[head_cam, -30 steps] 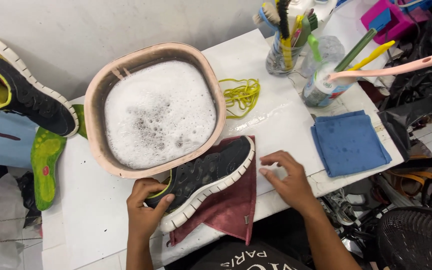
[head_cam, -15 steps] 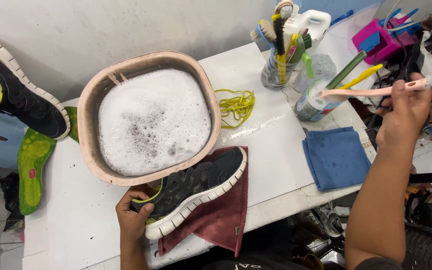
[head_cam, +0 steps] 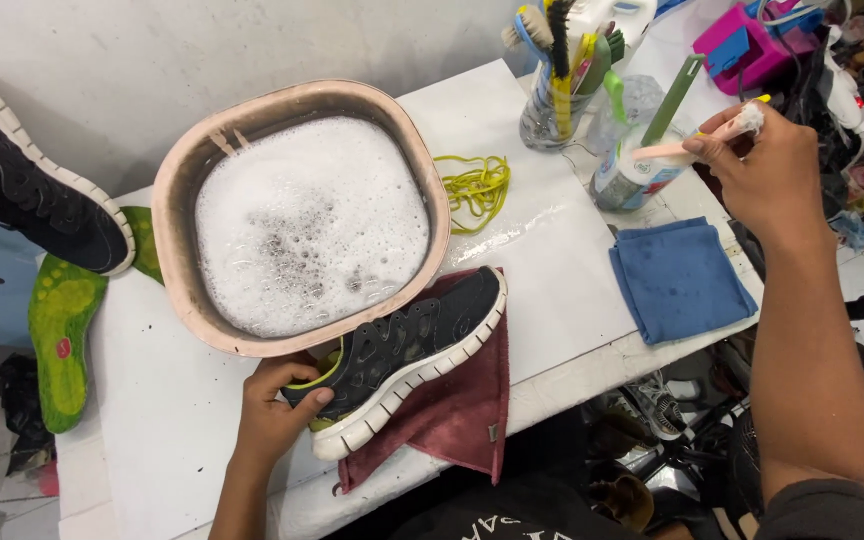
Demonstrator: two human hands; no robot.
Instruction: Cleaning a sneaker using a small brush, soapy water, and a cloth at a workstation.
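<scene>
My left hand (head_cam: 274, 412) grips the heel of a black sneaker (head_cam: 407, 349) with a white sole and yellow-green lining. The shoe lies on a maroon cloth (head_cam: 457, 418) at the table's front edge, just below a pink basin (head_cam: 180, 196) full of soapy foam. My right hand (head_cam: 767, 175) reaches to the far right and is closed around the bristle end of a pink-handled brush (head_cam: 667, 151), whose handle rests in a plastic container (head_cam: 630, 172) of tools.
A folded blue cloth (head_cam: 677, 279) lies right of the shoe. Yellow laces (head_cam: 474, 185) sit behind it. A jar of brushes (head_cam: 559, 82) stands at the back. A second black sneaker (head_cam: 27, 190) and green insoles (head_cam: 62, 330) lie at left.
My right hand left the table beside the shoe, reached to the right and took hold of the pink brush, and now draws it closer. My left hand stays on the heel.
</scene>
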